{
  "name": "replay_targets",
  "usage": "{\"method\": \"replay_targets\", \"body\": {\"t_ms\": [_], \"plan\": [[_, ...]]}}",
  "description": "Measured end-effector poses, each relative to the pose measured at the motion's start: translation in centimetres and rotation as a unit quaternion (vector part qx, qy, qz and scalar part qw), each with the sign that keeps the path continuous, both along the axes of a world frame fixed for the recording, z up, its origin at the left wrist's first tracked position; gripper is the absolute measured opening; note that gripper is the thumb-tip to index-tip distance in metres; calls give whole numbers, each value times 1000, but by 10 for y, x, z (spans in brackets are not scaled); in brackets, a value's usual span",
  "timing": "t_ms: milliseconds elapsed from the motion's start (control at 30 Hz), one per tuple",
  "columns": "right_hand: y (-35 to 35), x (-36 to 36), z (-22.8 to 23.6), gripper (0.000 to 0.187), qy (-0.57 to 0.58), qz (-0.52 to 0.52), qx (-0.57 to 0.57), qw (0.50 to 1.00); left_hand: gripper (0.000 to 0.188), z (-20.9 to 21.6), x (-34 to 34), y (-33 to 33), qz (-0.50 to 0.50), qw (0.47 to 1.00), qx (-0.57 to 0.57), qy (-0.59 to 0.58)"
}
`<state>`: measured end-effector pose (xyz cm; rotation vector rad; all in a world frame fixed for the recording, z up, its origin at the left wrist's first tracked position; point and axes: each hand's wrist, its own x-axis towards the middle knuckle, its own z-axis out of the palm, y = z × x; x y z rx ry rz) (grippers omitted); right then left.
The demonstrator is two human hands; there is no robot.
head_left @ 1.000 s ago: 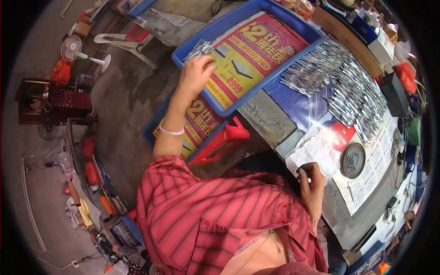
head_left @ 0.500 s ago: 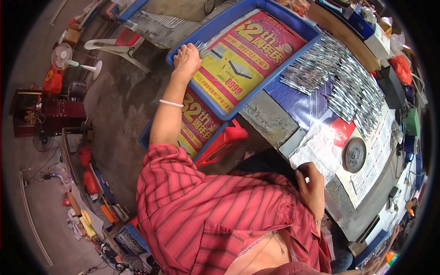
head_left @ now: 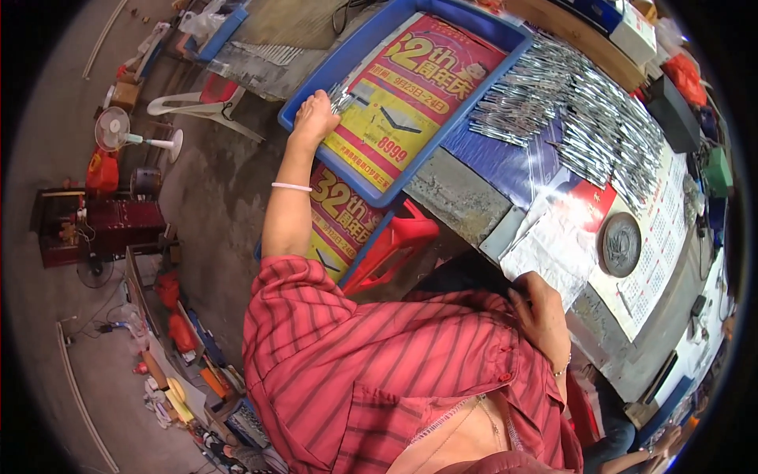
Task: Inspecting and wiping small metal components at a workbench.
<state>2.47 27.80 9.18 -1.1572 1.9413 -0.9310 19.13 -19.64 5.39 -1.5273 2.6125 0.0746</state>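
Note:
My left hand (head_left: 316, 118) reaches to the left end of a blue plastic tray (head_left: 371, 196). Its fingers are closed around a small bundle of thin silvery metal strips (head_left: 340, 98), held low over the printed red-and-yellow sheet (head_left: 395, 118) lining the tray. Close to my body, my right hand (head_left: 545, 320) is loosely curled, its fingertips turned inward; whether anything is in them is hidden. Just beyond that hand lies a crumpled white sheet (head_left: 549, 245) at the table's edge. Many similar metal strips (head_left: 604, 118) lie in heaps on the table to the right.
Below the tray's near end sits a second lined tray (head_left: 335, 217), beside a red plastic stool (head_left: 399, 245). A round dark dish (head_left: 621, 245) rests on a printed sheet at the right. A white chair (head_left: 201, 103) and a fan (head_left: 114, 126) stand on the left.
My left hand has moved slightly nearer along the tray's left end with the metal strips. My right hand stays curled near my body. The whole view has shifted a little.

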Motion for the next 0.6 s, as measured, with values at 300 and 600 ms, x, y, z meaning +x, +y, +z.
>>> {"method": "replay_targets", "body": {"t_ms": [300,600], "plan": [[2,-3,-2,15,8,20,-12,1000,62,4,5,-2,-28,1000,14,3],[1,-2,-5,15,17,27,10,999,56,-1,10,13,-45,999,-22,6]]}}
